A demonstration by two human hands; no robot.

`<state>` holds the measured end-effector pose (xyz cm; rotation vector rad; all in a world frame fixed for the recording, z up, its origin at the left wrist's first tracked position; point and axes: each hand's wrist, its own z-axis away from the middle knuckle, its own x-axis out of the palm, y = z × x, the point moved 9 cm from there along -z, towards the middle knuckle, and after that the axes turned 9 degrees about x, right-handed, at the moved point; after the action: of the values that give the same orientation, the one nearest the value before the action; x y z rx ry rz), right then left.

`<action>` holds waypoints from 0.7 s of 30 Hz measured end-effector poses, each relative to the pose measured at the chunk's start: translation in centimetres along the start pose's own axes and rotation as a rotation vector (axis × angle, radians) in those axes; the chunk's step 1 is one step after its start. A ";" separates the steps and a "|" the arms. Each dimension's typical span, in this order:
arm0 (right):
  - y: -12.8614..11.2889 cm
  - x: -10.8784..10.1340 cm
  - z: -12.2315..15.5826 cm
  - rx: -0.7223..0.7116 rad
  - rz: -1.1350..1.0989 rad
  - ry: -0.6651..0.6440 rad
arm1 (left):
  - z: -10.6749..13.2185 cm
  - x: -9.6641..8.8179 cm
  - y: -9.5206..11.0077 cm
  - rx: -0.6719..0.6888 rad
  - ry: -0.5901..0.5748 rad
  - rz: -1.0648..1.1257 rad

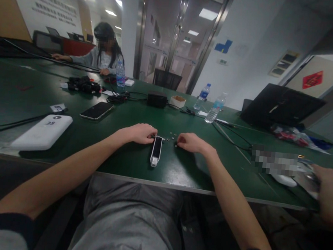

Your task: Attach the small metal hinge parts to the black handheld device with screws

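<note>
The left hand is curled at a slim gadget, the right hand by tiny rings, each grip's hold unclear.

Slim device, one: oblong, pale-edged, dark face upward, pale block at end away from grip; opposite end right at fingertips of left hand. Small rings, several: pale, loose, scattered beside device, in gap between left hand and right hand; one more at right hand's fingertips, whether pinched or merely beside them unclear.
</note>
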<state>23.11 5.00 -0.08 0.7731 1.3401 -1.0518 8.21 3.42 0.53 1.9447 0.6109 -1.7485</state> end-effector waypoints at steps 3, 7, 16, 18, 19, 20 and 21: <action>0.2 -0.1 -0.1 0.003 0.000 0.018 | 0.1 0.0 -0.1 -0.012 0.005 0.010; 0.7 -0.5 -0.1 0.015 -0.020 0.051 | 0.2 -0.1 -0.1 -0.009 0.015 0.016; 1.2 -1.1 -0.4 -0.010 -0.033 0.113 | 0.4 -0.2 -0.1 -0.006 0.027 0.039; 1.4 -1.1 -0.4 -0.013 -0.031 0.110 | 0.4 -0.2 -0.1 -0.004 0.026 0.034; 1.4 -1.0 -0.4 -0.018 -0.038 0.094 | 0.4 -0.1 -0.1 -0.005 0.023 0.033; 1.4 -0.8 -0.4 -0.020 -0.046 0.075 | 0.4 -0.1 -0.2 -0.008 0.022 0.032; 1.4 -0.7 -0.4 -0.018 -0.055 0.058 | 0.4 -0.1 -0.2 -0.011 0.021 0.032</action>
<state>24.27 6.00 0.38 0.7623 1.4257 -1.0654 7.75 3.34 0.54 1.9574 0.5920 -1.7041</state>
